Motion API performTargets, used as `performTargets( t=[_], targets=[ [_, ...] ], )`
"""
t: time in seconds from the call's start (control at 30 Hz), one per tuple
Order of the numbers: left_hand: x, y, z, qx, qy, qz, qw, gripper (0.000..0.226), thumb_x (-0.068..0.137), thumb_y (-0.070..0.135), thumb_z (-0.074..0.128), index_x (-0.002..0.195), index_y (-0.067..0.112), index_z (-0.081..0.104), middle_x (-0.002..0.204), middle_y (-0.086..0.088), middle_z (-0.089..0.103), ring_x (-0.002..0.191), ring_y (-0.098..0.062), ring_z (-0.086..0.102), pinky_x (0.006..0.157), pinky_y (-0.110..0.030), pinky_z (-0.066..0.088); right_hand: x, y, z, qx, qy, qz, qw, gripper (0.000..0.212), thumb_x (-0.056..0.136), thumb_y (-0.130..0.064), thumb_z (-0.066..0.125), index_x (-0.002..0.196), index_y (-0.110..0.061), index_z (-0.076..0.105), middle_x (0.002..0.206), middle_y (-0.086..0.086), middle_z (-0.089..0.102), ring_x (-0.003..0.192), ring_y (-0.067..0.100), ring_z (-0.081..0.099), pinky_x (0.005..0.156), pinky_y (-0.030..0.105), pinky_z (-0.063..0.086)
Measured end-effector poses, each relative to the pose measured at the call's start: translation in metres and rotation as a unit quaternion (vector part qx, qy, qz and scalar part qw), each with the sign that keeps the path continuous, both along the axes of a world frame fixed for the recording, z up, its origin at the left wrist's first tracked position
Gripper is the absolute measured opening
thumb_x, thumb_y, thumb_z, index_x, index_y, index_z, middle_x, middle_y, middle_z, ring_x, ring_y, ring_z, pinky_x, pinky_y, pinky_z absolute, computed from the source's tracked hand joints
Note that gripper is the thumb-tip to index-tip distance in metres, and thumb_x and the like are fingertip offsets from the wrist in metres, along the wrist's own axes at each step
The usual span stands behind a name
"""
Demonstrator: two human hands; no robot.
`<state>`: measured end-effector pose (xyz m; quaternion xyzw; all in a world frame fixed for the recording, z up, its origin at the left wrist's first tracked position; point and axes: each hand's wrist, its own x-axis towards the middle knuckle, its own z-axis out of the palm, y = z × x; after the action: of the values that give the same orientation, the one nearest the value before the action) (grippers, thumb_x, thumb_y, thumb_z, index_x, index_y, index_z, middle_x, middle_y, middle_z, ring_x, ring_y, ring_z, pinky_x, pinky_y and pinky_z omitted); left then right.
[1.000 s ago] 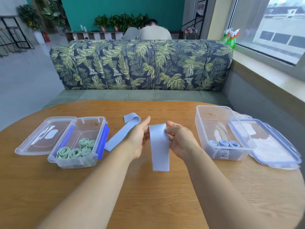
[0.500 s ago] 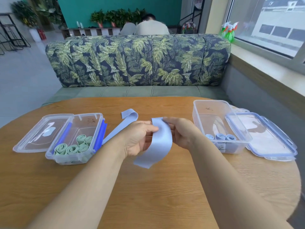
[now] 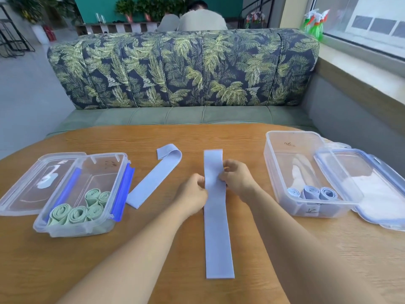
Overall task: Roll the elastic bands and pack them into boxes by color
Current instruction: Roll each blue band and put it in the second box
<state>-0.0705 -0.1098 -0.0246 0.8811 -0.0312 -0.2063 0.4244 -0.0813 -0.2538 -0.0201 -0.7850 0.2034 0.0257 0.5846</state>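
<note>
A long light-blue elastic band [image 3: 217,229] lies flat and straight on the wooden table [image 3: 328,260], running away from me. My left hand [image 3: 194,195] pinches its left edge and my right hand [image 3: 235,179] pinches its right edge, both in the band's far half. A second blue band [image 3: 153,178] lies unrolled to the left, its far end curled over. The left clear box [image 3: 87,207] holds several green rolls [image 3: 76,212]. The right clear box [image 3: 306,178] holds three blue rolls [image 3: 311,193].
A clear lid [image 3: 32,185] lies beside the left box, and another lid [image 3: 372,189] leans on the right box. A leaf-patterned sofa [image 3: 182,69] stands behind the table. A person sits beyond it. Spray bottles [image 3: 315,24] stand on the window ledge.
The blue band that both hands held up in the air now lies stretched out flat on the table. Both hands have come down with it and hold its edges.
</note>
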Motion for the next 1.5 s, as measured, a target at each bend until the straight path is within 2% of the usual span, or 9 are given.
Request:
performTargets(
  t=[0.13,0.23,0.5,0.63,0.73,0.9,1.03,1.37,1.5],
  targets=[
    [0.017,-0.007,-0.007,0.171,-0.081,-0.058,0.98,0.04,0.091,0.021,0.049,0.131,0.023,0.048,0.129,0.002,0.053,0.123,-0.022,0.044,0.096,-0.037,0.045,0.017,-0.007,-0.009,-0.108,0.038,-0.037,0.993,0.044,0.084,-0.012,0.05,0.126,-0.018,0.062,0.11,0.001,0.071,0.096,0.022,0.067,0.086,0.037,0.054],
    [0.021,-0.011,-0.01,0.163,-0.075,-0.053,0.982,0.046,0.09,0.017,0.049,0.136,0.022,0.047,0.137,0.0,0.047,0.124,-0.022,0.047,0.098,-0.037,0.045,0.02,-0.008,-0.007,-0.145,0.053,-0.071,0.985,0.047,0.089,-0.013,0.05,0.136,-0.015,0.055,0.116,0.002,0.067,0.097,0.021,0.061,0.086,0.033,0.051],
    [0.014,-0.014,-0.004,0.015,-0.033,0.009,0.999,0.031,0.091,0.0,0.04,0.091,0.029,0.051,0.111,0.0,0.052,0.095,-0.016,0.047,0.079,-0.025,0.039,0.017,-0.003,-0.014,-0.023,0.031,-0.113,0.993,0.042,0.089,-0.014,0.053,0.132,-0.012,0.057,0.095,0.004,0.071,0.084,0.021,0.068,0.085,0.042,0.057],
    [0.004,-0.008,-0.005,-0.05,0.01,0.05,0.997,0.046,0.096,0.004,0.045,0.141,0.012,0.044,0.138,-0.002,0.051,0.118,-0.016,0.052,0.08,-0.022,0.039,0.0,0.005,-0.019,-0.018,0.021,-0.109,0.994,0.043,0.089,-0.014,0.052,0.132,-0.013,0.059,0.112,0.006,0.07,0.1,0.02,0.067,0.092,0.04,0.054],
    [-0.006,-0.002,-0.006,-0.09,0.021,0.066,0.994,0.031,0.096,0.002,0.045,0.122,0.015,0.056,0.121,-0.005,0.054,0.095,-0.012,0.054,0.077,-0.023,0.04,-0.018,0.01,-0.022,-0.005,0.006,-0.112,0.994,0.041,0.089,-0.014,0.053,0.13,-0.014,0.061,0.117,0.004,0.069,0.105,0.021,0.065,0.093,0.038,0.054],
    [-0.028,0.017,-0.012,-0.127,0.046,0.094,0.986,0.046,0.096,0.005,0.049,0.142,0.007,0.044,0.131,-0.004,0.057,0.12,-0.017,0.055,0.105,-0.033,0.044,-0.06,0.01,-0.024,0.038,0.002,-0.165,0.986,0.029,0.089,-0.01,0.055,0.115,-0.017,0.066,0.097,0.004,0.072,0.079,0.016,0.063,0.073,0.028,0.052],
    [-0.053,0.028,-0.017,-0.137,0.042,0.089,0.986,0.044,0.096,0.005,0.051,0.139,0.007,0.047,0.117,0.0,0.058,0.115,-0.014,0.058,0.103,-0.03,0.045,-0.095,0.017,-0.027,0.045,0.006,-0.169,0.985,0.03,0.088,-0.008,0.057,0.114,-0.017,0.067,0.091,0.004,0.073,0.08,0.016,0.066,0.08,0.032,0.055],
    [-0.11,0.028,-0.006,-0.111,-0.042,0.047,0.992,0.045,0.094,-0.001,0.046,0.138,0.009,0.049,0.136,-0.005,0.054,0.123,-0.012,0.052,0.092,-0.018,0.037,-0.151,0.036,-0.027,0.026,-0.028,-0.145,0.989,0.03,0.086,-0.006,0.057,0.113,-0.012,0.068,0.101,0.003,0.072,0.091,0.017,0.068,0.093,0.04,0.055],
    [-0.124,0.045,-0.01,-0.08,-0.097,0.02,0.992,0.021,0.091,0.01,0.059,0.104,0.023,0.068,0.112,0.003,0.068,0.099,-0.008,0.063,0.071,-0.012,0.044,-0.177,0.029,-0.022,-0.021,-0.056,-0.103,0.993,0.023,0.085,-0.006,0.06,0.102,-0.013,0.072,0.087,0.0,0.074,0.073,0.013,0.064,0.08,0.034,0.056]
  ],
)
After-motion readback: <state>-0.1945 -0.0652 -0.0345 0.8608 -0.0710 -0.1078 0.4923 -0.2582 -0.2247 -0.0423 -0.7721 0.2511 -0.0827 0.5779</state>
